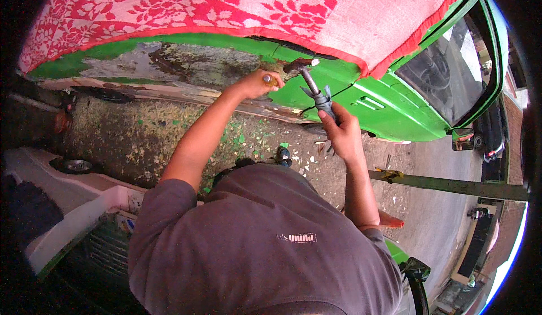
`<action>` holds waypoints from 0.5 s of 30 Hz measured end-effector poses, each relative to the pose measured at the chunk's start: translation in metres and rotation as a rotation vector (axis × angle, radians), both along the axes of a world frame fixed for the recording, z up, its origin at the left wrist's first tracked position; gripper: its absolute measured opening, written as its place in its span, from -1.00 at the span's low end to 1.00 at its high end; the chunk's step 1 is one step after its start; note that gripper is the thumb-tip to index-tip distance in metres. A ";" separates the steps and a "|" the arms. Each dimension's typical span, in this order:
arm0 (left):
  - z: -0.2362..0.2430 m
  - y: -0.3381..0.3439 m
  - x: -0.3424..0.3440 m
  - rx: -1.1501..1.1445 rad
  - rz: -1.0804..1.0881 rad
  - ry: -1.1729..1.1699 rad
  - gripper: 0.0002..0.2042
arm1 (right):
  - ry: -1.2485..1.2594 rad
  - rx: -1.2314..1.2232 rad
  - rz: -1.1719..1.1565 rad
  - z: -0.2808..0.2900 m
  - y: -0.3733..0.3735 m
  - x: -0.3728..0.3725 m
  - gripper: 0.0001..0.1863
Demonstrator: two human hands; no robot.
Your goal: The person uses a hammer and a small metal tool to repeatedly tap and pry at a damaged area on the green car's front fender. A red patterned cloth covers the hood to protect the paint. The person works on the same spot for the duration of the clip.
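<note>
My left hand [257, 84] is closed round a yellow-handled tool [267, 79] with a round, pale butt end. It is held against the side of a green vehicle [333, 83], and its tip is hidden. In my right hand [343, 131] is a hammer [309, 79], gripped by a handle wrapped in grey material. The hammer's dark head points up toward the vehicle, just right of my left hand and apart from it. Along the panel, a bare patch [186, 61] shows grey and rusty brown where the green paint is gone.
A red and pink flowered cloth [197, 4] covers the vehicle's upper part. Paint flakes [241, 138] litter the ground below. A pale vehicle [101, 202] stands behind me at left. To the right are a post [451, 186] and a side mirror [463, 139].
</note>
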State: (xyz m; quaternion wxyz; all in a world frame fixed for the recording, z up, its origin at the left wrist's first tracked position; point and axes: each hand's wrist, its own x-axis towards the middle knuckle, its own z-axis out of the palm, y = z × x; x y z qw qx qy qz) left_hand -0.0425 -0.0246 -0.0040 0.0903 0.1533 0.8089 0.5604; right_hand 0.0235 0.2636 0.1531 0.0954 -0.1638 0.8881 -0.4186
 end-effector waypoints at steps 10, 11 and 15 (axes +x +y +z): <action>0.054 0.007 0.020 -0.218 0.039 -0.100 -0.85 | 0.424 -0.110 0.216 0.010 -0.024 0.015 -0.58; 0.030 0.005 0.010 -0.175 0.036 -0.062 -0.86 | 0.404 0.012 0.242 0.010 -0.026 0.015 -0.60; 0.012 0.008 0.013 -0.098 0.100 -0.054 -0.86 | 0.329 0.256 0.232 -0.008 -0.020 0.000 -0.59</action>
